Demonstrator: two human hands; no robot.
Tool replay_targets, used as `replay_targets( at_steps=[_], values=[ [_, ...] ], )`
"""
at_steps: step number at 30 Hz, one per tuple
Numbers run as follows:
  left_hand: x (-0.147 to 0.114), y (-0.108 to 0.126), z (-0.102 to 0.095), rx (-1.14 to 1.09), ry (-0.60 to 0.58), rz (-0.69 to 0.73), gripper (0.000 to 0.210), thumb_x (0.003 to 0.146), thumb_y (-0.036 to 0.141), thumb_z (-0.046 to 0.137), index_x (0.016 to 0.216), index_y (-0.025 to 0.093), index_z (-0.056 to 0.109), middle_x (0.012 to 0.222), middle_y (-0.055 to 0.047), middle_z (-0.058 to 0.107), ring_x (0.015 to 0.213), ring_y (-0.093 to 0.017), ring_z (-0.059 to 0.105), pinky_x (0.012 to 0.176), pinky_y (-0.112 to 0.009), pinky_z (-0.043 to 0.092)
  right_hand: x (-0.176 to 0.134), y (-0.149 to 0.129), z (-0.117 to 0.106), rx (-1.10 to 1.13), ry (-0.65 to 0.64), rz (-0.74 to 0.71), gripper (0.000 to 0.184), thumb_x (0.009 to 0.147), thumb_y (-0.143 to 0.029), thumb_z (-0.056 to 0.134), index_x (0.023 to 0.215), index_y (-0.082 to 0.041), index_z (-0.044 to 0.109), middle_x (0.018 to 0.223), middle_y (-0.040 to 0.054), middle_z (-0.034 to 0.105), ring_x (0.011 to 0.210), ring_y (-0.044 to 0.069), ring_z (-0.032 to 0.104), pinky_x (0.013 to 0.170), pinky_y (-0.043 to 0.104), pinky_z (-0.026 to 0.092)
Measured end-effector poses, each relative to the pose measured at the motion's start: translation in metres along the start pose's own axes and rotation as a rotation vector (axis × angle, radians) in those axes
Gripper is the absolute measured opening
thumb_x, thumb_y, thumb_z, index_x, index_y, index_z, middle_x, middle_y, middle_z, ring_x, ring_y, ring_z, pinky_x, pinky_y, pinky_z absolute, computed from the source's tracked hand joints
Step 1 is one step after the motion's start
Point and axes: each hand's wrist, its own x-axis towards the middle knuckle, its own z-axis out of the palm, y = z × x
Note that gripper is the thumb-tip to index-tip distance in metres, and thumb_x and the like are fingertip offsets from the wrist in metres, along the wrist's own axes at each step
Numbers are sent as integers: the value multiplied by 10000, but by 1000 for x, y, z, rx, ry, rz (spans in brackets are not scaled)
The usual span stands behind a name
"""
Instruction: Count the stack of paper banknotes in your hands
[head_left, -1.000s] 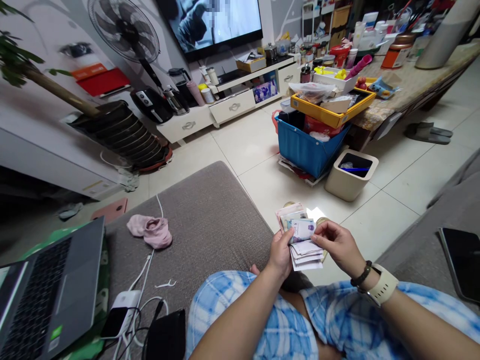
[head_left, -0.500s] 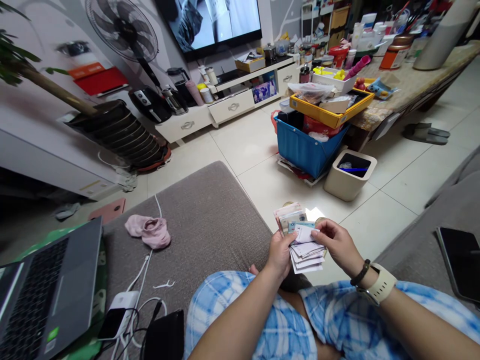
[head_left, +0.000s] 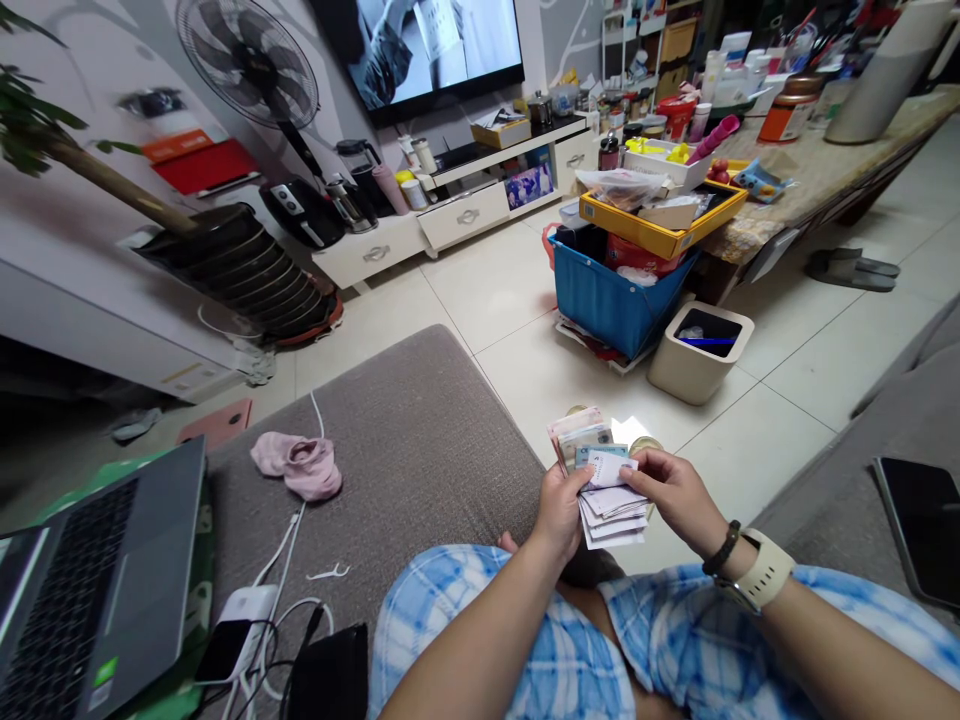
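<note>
Evidently the handling of the banknotes (head_left: 613, 530) is partway along — my reading from how they lie, since nothing shows how many have been gone through. What is done, as far as can be seen: the sheaf is gathered in the hands and fanned into tiers, with pinkish notes (head_left: 571, 419) farthest from the body, greyish ones next, then a strip of blue-green note (head_left: 600, 451), and pale violet ones fanned towards the lap. What is left is harder to judge; the violet layers overlap too closely to count, and every note I can make out is in or between the hands, none set aside.

As for the grip, the left hand (head_left: 561, 508) has the sheaf at its left edge, thumb pressed flat on top near the middle; its other fingers go underneath, mostly hidden by the paper. The right hand (head_left: 679, 492) pinches the right end of the uppermost violet note (head_left: 609, 468) between thumb and forefinger, its remaining fingers curled in behind. So that note spans the gap between the two thumbs, while the lower violet ones spread out below the right fingertips, apparently untouched by them. All of it is held up beyond the knees, just past the grey seat (head_left: 420, 440) and above the tiled floor (head_left: 517, 380).
</note>
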Motion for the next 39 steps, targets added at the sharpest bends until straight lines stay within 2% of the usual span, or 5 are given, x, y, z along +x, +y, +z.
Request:
replay_targets(
  at_steps=[7, 11, 16, 28, 39],
  values=[
    [-1, -1, 0, -3, 7, -1, 334, 636, 281, 722, 908, 112, 625, 852, -103, 696, 839, -239, 650, 797, -348, 465, 0, 0, 0, -60, -30, 4, 240, 754, -393, 638, 728, -155, 620, 664, 21, 571, 610, 144, 498, 555, 255, 386],
    [0, -2, 0, 0, 29, 18, 326, 636, 307, 725, 882, 117, 628, 833, -97, 698, 844, -242, 650, 799, -345, 463, 2, 2, -2, -199, 52, -107, 214, 766, -384, 623, 786, -173, 650, 812, 46, 586, 670, 153, 509, 588, 262, 397],
    [2, -4, -1, 7, 27, 23, 310, 650, 332, 717, 859, 122, 628, 865, -100, 698, 847, -235, 649, 802, -339, 457, 2, 4, -4, -326, 107, -137, 196, 769, -375, 615, 732, -185, 646, 751, 30, 547, 603, 135, 458, 550, 257, 374],
    [1, -4, -1, 32, 23, 9, 355, 625, 375, 735, 858, 125, 641, 828, -87, 698, 840, -237, 649, 802, -343, 457, 0, -1, -2, -164, 15, -36, 305, 741, -466, 615, 827, -174, 637, 730, 36, 622, 639, 166, 535, 571, 261, 420],
    [2, 0, 4, -21, 80, 2, 368, 626, 421, 727, 815, 116, 645, 790, -89, 700, 876, -254, 646, 839, -362, 455, 0, -3, -1, -140, -20, -51, 324, 789, -487, 553, 720, -170, 569, 651, 9, 517, 617, 141, 458, 566, 250, 389]
  ],
)
